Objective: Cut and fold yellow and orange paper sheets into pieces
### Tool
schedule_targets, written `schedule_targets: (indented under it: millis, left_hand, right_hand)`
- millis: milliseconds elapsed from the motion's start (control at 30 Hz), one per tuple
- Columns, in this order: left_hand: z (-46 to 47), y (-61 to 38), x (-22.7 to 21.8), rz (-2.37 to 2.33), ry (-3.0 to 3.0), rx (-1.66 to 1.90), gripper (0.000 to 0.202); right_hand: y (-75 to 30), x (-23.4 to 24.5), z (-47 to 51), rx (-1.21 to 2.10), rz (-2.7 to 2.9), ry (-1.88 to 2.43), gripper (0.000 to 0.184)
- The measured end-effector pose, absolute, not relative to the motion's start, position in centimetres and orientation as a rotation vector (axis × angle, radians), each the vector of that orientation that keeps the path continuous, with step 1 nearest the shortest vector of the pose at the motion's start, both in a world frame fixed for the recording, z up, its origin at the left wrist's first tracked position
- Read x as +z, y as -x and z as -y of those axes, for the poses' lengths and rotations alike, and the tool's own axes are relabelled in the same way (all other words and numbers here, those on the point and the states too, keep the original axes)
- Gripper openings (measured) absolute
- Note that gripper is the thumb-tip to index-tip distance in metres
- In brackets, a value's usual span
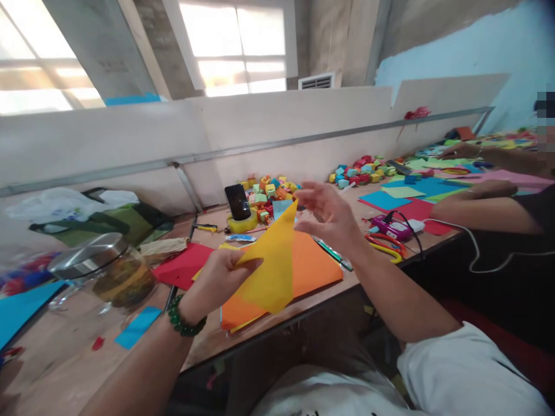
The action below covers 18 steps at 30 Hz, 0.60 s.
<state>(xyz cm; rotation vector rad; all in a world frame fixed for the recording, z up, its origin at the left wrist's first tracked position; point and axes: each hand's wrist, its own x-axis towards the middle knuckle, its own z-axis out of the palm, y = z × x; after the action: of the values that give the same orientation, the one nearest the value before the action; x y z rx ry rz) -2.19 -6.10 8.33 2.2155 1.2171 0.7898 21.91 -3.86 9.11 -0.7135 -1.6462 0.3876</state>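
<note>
The wooden bench (65, 352) runs from the near left to the far right, backed along its far edge by a white partition board (130, 138). At the far right end a co-worker's forearm (477, 193) lies on blue and pink sheets. A yellow paper sheet (271, 268) is held up in the air over the bench's front edge, above an orange paper sheet (316, 266) lying flat there. A red sheet (184, 263) lies just left of the orange one.

Toward the left end stands a glass jar (115, 277) with a metal lid, and a green bag (128, 222) sits behind it against the far edge.

The left hand (219, 277) pinches the yellow sheet's left corner between thumb and closed fingers. The right hand (329, 215) is raised with its fingers spread and loose, just beside the sheet's top corner. Whether it touches the paper cannot be told.

Mid-bench near the far edge, a pile of small coloured paper cubes (271, 189) lies beside a phone (237, 201) propped in a yellow tape roll (243, 224). Scissors (384, 245) lie near the front edge, right of the right hand. A blue slip (137, 327) lies near the left wrist.
</note>
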Motion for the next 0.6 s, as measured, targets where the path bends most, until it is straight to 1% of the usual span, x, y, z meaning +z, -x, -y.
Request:
schedule_targets:
  millis: [67,133,200,267,300,333,367,433,500,600]
  left_hand:
    - [6.6,2.2,7.9,-1.235,-2.262,0.802,0.042]
    - [7.1,2.2,7.7,-1.259,-2.372,0.834,0.038]
    - [7.6,2.2,8.0,-1.25,-2.527,0.945,0.033]
    - [7.9,2.3,8.5,-1.204,-2.727,1.172,0.026]
    - [8.1,2.4,8.8,-1.162,-2.834,1.318,0.024]
    - [8.2,2.5,9.1,-1.112,-2.934,1.469,0.026]
    - [8.2,2.7,9.3,-1.052,-3.025,1.599,0.033]
    - [8.2,3.2,9.6,-0.936,-3.168,1.762,0.051]
    - [7.9,3.7,9.5,-0.866,-3.263,1.802,0.065]
    - [7.3,4.3,9.0,-0.826,-3.379,1.787,0.074]
  right_hand:
    - [-21.6,8.4,3.8,0.708,1.602,0.616,0.056]
    - [-21.3,7.9,3.9,0.851,1.549,0.542,0.048]
    - [-21.2,7.7,4.2,0.816,1.533,0.488,0.035]
    - [-21.4,7.9,4.7,0.728,1.56,0.437,0.022]
    - [-21.5,8.1,5.0,0.693,1.572,0.405,0.02]
    - [-21.6,8.3,5.2,0.668,1.577,0.369,0.02]
    - [-21.7,8.5,5.4,0.654,1.577,0.335,0.02]
    - [-21.7,8.7,5.7,0.646,1.569,0.282,0.019]
    - [-21.6,8.8,5.9,0.664,1.567,0.258,0.017]
    - [-21.5,8.7,5.9,0.755,1.544,0.256,0.02]
